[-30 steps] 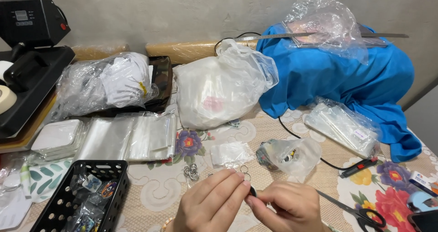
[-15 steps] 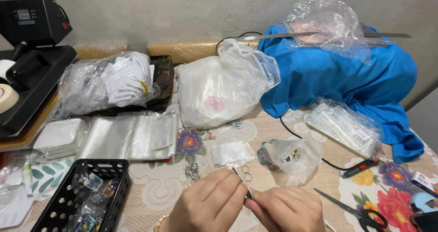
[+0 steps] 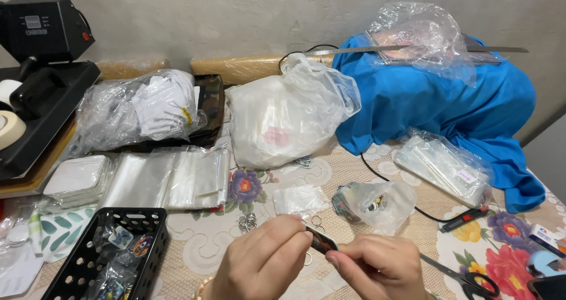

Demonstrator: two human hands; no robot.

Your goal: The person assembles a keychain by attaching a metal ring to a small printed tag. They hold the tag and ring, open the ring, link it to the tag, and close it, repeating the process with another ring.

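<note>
Head camera looked down on a floral tablecloth (image 3: pixel 236 247). Behind the hands sat a white plastic bag (image 3: pixel 283 120); left of them, a black basket (image 3: pixel 88 259). Left hand (image 3: pixel 259 267) and right hand (image 3: pixel 377 270) met, both pinching a small dark tag (image 3: pixel 323 242).

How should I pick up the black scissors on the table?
Probably by the black handle loops of the scissors, coming from above on the near right side. They lie flat on the tablecloth, blades pointing up-left toward the right hand, so the loops sit away from the points.
</note>
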